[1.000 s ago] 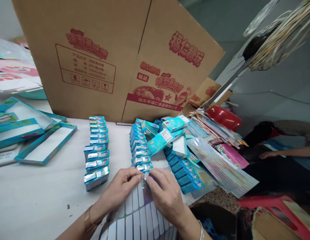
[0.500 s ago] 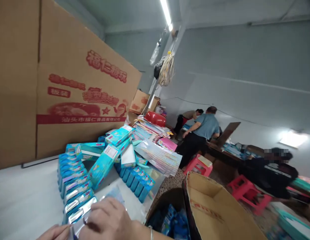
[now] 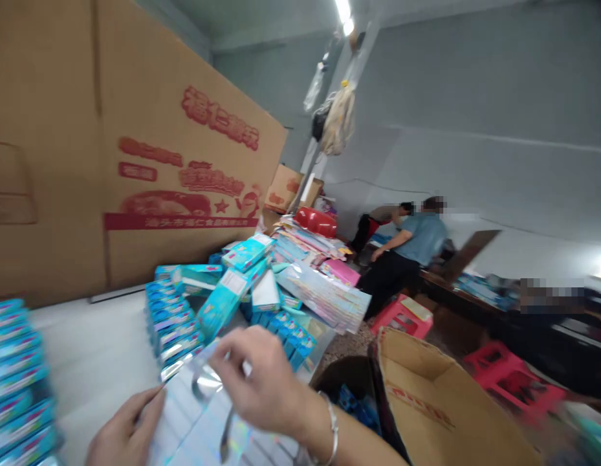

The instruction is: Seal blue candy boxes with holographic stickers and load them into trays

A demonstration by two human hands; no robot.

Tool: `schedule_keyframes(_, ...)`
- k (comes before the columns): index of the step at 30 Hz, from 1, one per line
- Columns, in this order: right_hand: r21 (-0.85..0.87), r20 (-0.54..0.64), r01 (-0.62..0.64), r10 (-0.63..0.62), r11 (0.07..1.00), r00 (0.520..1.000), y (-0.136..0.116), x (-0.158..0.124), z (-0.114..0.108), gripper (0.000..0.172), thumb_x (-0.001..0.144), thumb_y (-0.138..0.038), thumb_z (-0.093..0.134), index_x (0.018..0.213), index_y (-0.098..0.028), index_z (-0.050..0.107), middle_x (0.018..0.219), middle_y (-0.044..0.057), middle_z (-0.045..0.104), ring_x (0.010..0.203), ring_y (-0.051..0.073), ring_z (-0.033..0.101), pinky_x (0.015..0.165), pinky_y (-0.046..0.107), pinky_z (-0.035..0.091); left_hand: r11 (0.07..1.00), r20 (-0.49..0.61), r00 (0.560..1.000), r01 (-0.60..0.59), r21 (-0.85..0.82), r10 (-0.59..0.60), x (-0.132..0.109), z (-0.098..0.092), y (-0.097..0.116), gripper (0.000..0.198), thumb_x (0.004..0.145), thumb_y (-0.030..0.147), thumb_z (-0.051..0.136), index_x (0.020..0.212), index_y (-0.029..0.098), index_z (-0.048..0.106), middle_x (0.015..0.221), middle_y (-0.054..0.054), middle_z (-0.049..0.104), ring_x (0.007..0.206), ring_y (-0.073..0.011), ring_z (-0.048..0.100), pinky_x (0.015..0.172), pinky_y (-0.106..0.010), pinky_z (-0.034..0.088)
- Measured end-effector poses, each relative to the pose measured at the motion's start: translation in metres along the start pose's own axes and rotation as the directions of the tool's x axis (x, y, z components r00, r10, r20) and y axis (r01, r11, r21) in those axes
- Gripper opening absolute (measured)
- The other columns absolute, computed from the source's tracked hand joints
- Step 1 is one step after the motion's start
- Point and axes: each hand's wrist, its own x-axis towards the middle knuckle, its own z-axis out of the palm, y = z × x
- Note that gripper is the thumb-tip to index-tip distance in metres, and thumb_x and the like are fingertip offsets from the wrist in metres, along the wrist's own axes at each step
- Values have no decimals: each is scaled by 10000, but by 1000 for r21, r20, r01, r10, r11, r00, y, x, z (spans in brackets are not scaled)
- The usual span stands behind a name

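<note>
A shiny, pale plastic sheet point(image 3: 184, 424) with white bands and rainbow glints lies low in front of me. My left hand point(image 3: 128, 427) is closed on its left edge, thumb against fingers. Over its upper part, my right hand point(image 3: 261, 378) pinches the sheet's top edge, where a curled glossy strip shows; blur hides the exact grip. Just beyond, a row of small blue boxes point(image 3: 171, 320) stands on the white tabletop point(image 3: 106, 349). Behind my right hand are more blue boxes point(image 3: 297, 340), with larger turquoise cartons point(image 3: 217, 304) heaped on top.
Another row of blue boxes point(image 3: 19, 382) lines the left. A big cardboard box point(image 3: 193, 246) walls the back. Printed sheets point(image 3: 324, 298) and a red basin point(image 3: 316, 222) lie farther off. At right stand an open carton point(image 3: 436, 388) and pink stools point(image 3: 513, 382); people point(image 3: 416, 243) work behind.
The view has swung left and down, bringing the left row of boxes into sight. My hands have come up into view, with more of the plastic sheet showing between them.
</note>
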Motion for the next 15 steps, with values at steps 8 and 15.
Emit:
schedule_keyframes(8,610,273,-470,387,639,881,38,113,83,295,777,-453,661,709,-184,562,488,-70,486,437,79,436,440,193,296,999,-49,998,36,6,-36,-22,1,34,477,928,387,457,1347,159,461,940,-59,656,862,-238,663,791,-365,505)
schedule_keyframes(15,611,379,-595,467,521,799,79,119,157,323,701,-469,705,652,-178,573,470,-65,477,428,79,424,437,206,271,938,-103,987,84,-336,-125,7,-60,49,684,883,517,548,1441,173,351,1457,-170,458,1330,-271,464,1085,-421,387)
